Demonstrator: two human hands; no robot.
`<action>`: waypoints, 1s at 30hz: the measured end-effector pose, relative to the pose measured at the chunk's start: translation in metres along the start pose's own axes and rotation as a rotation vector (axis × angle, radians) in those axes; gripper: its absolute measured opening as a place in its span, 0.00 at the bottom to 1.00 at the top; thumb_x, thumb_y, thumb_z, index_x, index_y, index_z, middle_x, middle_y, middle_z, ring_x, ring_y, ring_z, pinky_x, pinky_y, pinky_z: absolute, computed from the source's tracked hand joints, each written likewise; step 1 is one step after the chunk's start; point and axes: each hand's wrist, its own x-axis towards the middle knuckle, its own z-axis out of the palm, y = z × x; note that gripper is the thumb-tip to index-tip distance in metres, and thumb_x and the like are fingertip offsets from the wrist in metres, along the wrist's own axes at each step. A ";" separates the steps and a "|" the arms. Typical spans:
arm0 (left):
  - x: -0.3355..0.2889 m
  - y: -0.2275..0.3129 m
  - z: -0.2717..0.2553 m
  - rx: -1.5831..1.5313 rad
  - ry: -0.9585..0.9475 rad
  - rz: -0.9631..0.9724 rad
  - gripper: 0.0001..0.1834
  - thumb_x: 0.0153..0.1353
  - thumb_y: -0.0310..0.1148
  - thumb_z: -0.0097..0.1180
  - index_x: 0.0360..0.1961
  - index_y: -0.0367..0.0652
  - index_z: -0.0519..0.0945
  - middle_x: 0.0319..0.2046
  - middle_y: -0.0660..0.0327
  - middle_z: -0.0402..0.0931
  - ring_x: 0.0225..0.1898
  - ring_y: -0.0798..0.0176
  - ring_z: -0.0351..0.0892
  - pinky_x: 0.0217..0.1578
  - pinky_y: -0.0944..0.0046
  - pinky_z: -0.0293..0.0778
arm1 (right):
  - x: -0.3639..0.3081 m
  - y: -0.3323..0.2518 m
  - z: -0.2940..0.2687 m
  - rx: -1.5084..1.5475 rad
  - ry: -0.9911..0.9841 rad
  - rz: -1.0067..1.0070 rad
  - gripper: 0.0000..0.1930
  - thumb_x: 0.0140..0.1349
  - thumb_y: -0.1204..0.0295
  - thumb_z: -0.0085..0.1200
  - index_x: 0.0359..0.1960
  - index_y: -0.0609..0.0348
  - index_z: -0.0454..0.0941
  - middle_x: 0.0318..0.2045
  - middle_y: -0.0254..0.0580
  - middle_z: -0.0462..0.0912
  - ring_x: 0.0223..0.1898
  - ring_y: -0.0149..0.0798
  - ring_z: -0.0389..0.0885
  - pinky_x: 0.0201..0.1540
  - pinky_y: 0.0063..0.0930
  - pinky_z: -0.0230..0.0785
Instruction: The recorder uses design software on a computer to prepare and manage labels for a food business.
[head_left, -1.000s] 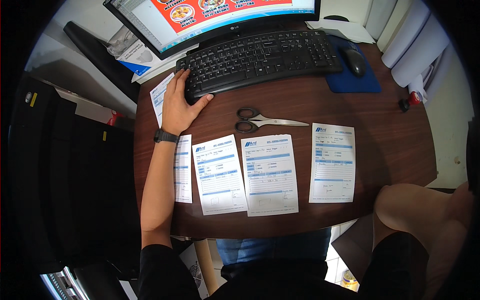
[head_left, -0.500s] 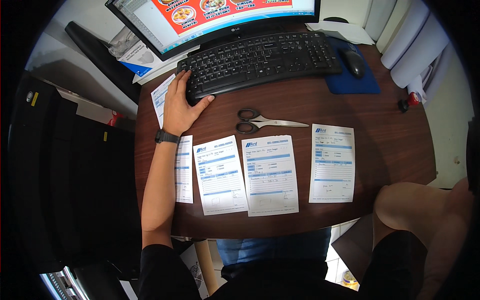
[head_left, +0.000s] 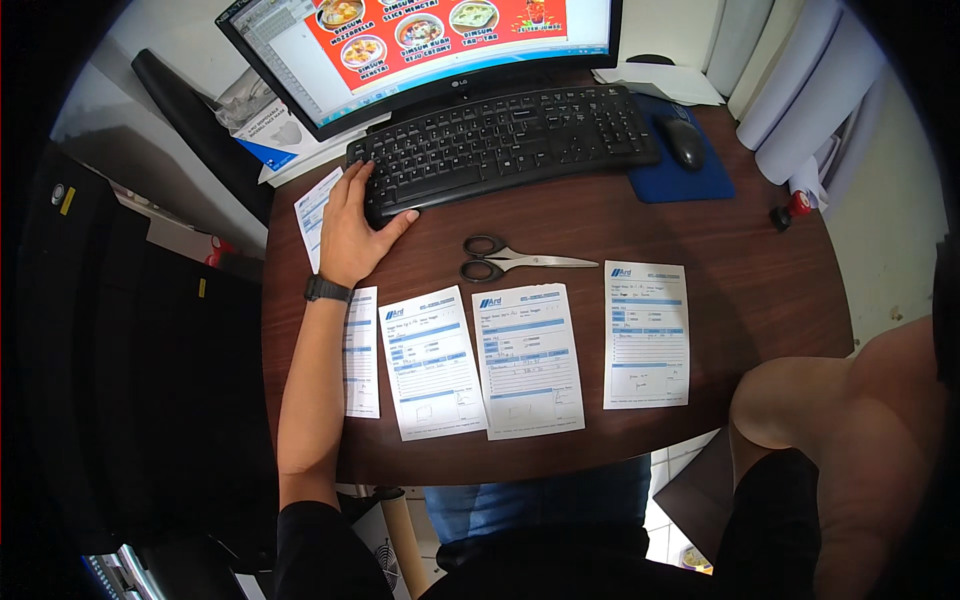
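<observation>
My left hand (head_left: 350, 228) rests at the left end of the black keyboard (head_left: 510, 145), fingertips on its left edge keys and thumb held apart along the front corner. A printed slip (head_left: 312, 212) lies just left of that hand, partly covered by it. Below the keyboard lies a pair of black-handled scissors (head_left: 545, 261), blades pointing right. Nearer me are filled-in paper forms: one partly under my left forearm (head_left: 361, 350), two side by side in the middle (head_left: 432, 365) (head_left: 528, 365), and another form (head_left: 647, 340) farther right. My right arm (head_left: 800, 395) is bent at the right; its hand is out of view.
A monitor (head_left: 420, 75) with a red food menu stands behind the keyboard. A mouse (head_left: 679, 142) sits on a blue pad (head_left: 690, 185). A red-handled stamp (head_left: 797, 204) and white paper rolls (head_left: 815, 110) are at the right edge. A black cabinet (head_left: 140, 380) stands left of the desk (head_left: 740, 290).
The whole view has shifted slightly, so the desk things appear lower and farther left, with more of the screen showing. My left hand stays at the keyboard's left end.
</observation>
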 end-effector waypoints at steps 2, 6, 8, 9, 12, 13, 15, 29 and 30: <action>0.000 0.000 0.001 -0.007 0.004 -0.006 0.49 0.52 0.53 0.77 0.68 0.32 0.73 0.69 0.40 0.69 0.68 0.38 0.70 0.69 0.48 0.68 | 0.000 0.006 -0.005 -0.006 0.004 -0.008 0.19 0.71 0.78 0.50 0.61 0.73 0.76 0.47 0.45 0.84 0.49 0.39 0.82 0.58 0.33 0.74; 0.002 0.003 -0.001 -0.005 -0.001 -0.009 0.49 0.52 0.51 0.77 0.69 0.33 0.71 0.69 0.40 0.69 0.69 0.38 0.70 0.70 0.49 0.67 | -0.002 0.012 -0.012 -0.002 0.017 -0.038 0.19 0.71 0.78 0.50 0.61 0.73 0.76 0.47 0.44 0.84 0.49 0.39 0.82 0.58 0.33 0.74; 0.005 0.006 -0.002 -0.020 0.006 -0.005 0.48 0.52 0.48 0.78 0.69 0.33 0.71 0.69 0.39 0.69 0.69 0.38 0.69 0.70 0.49 0.66 | -0.001 0.009 -0.010 -0.008 0.022 -0.068 0.19 0.71 0.78 0.50 0.61 0.73 0.76 0.47 0.44 0.84 0.49 0.39 0.82 0.58 0.33 0.74; 0.004 0.006 0.001 -0.031 0.015 0.020 0.48 0.52 0.49 0.77 0.68 0.32 0.71 0.68 0.38 0.69 0.69 0.36 0.70 0.70 0.49 0.66 | 0.000 0.018 -0.016 -0.011 0.024 -0.087 0.19 0.71 0.78 0.50 0.61 0.73 0.76 0.47 0.44 0.84 0.48 0.39 0.82 0.58 0.33 0.74; -0.001 -0.003 -0.001 -0.039 0.045 0.043 0.49 0.51 0.53 0.77 0.67 0.33 0.73 0.68 0.38 0.70 0.68 0.36 0.70 0.67 0.46 0.67 | 0.011 0.052 0.001 0.009 0.060 -0.157 0.19 0.71 0.78 0.50 0.61 0.73 0.76 0.47 0.44 0.84 0.48 0.39 0.82 0.58 0.33 0.74; -0.009 -0.011 -0.009 -0.015 0.032 0.013 0.49 0.51 0.53 0.77 0.67 0.33 0.73 0.68 0.38 0.70 0.68 0.36 0.70 0.67 0.46 0.67 | 0.007 0.062 0.008 0.044 0.078 -0.169 0.19 0.71 0.78 0.50 0.61 0.73 0.76 0.47 0.44 0.84 0.48 0.39 0.82 0.58 0.33 0.74; -0.010 -0.007 -0.010 -0.030 0.036 0.002 0.49 0.51 0.52 0.77 0.67 0.33 0.72 0.68 0.38 0.70 0.68 0.37 0.70 0.66 0.46 0.67 | -0.027 0.111 0.041 -0.214 -0.099 0.173 0.17 0.70 0.69 0.60 0.56 0.64 0.80 0.49 0.46 0.85 0.52 0.41 0.81 0.58 0.34 0.70; -0.006 0.000 -0.005 -0.047 0.014 -0.038 0.51 0.53 0.57 0.74 0.71 0.37 0.70 0.69 0.46 0.68 0.67 0.42 0.71 0.65 0.49 0.68 | -0.158 0.254 0.049 -0.616 -0.550 0.392 0.16 0.70 0.67 0.56 0.55 0.59 0.85 0.55 0.50 0.81 0.59 0.53 0.78 0.63 0.45 0.71; -0.006 -0.001 -0.005 -0.043 0.014 -0.057 0.51 0.53 0.57 0.74 0.71 0.37 0.70 0.69 0.46 0.68 0.67 0.42 0.71 0.65 0.49 0.68 | -0.159 0.255 0.049 -0.603 -0.564 0.385 0.16 0.70 0.67 0.56 0.55 0.59 0.85 0.55 0.50 0.81 0.59 0.53 0.78 0.63 0.45 0.71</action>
